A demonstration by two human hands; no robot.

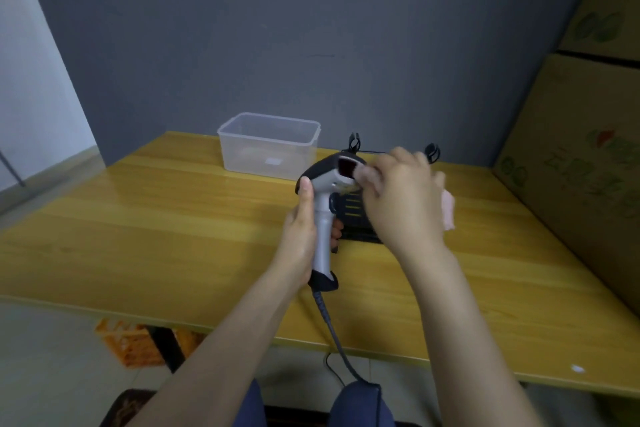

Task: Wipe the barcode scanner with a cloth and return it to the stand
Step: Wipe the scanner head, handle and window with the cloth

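My left hand (300, 232) grips the grey handle of the barcode scanner (323, 218), holding it upright above the table with its dark head and red window facing right. My right hand (398, 194) is at the scanner's head, fingers closed on a pale pink cloth (449, 210) that hangs out behind the palm. The fingertips press against the scanner's window. The black stand (353, 215) lies on the table just behind the scanner, partly hidden by my right hand. A grey cable (332, 326) runs down from the handle past the table's front edge.
A clear plastic box (270, 146) stands at the back of the yellow wooden table (138, 218). Two black clips (432, 151) stick up behind the stand. Cardboard boxes (581, 149) are stacked along the right. An orange crate (131, 343) sits under the table.
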